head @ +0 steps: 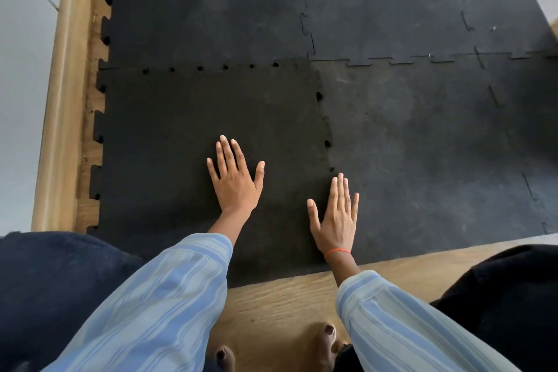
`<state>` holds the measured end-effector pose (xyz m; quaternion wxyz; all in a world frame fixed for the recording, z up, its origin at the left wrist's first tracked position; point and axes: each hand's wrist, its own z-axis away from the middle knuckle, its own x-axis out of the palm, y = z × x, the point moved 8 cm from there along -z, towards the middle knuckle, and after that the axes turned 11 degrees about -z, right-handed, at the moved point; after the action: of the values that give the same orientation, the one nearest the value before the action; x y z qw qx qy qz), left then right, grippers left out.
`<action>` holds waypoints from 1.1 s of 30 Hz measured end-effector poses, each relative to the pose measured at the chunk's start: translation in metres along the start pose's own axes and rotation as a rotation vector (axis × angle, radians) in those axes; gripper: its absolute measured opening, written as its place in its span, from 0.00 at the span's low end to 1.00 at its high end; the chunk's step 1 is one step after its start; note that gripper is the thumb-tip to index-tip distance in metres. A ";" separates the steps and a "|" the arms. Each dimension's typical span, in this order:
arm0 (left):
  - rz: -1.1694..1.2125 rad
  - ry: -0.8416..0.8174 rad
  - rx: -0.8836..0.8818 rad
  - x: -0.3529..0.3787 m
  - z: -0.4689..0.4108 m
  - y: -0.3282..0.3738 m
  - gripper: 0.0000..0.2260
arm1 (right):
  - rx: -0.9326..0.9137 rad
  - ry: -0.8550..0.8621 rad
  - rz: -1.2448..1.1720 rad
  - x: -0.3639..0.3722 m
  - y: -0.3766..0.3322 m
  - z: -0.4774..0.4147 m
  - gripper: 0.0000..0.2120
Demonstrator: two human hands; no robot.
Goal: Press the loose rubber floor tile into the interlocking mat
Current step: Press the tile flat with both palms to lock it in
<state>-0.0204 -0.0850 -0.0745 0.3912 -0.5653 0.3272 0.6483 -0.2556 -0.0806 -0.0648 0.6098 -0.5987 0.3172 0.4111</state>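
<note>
The loose black rubber tile (181, 118) lies at the near left of the interlocking mat (422, 130). Small gaps show along its far seam and its right seam, where the jigsaw tabs sit partly in. My left hand (234, 178) rests flat on the tile, fingers spread, palm down. My right hand (335, 217) lies flat across the tile's right seam, fingers together and pointing away from me. Neither hand holds anything.
Wooden floor (287, 305) shows in front of the mat and in a strip on the left, next to a light wooden ledge (60, 100). My knees in dark cloth sit at the lower left and lower right. Bare toes (327, 338) are at the bottom.
</note>
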 end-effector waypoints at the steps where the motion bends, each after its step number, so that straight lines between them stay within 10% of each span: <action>1: 0.003 0.007 -0.002 -0.001 0.000 0.000 0.34 | -0.010 0.009 -0.019 0.000 -0.001 0.006 0.35; 33: 0.067 0.135 0.112 -0.015 -0.057 -0.008 0.29 | -0.220 -0.075 0.125 0.026 -0.050 -0.144 0.35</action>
<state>0.0148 -0.1327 -0.0678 0.3772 -0.5737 0.4072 0.6023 -0.1844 -0.2170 -0.0755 0.5251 -0.6252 0.2837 0.5029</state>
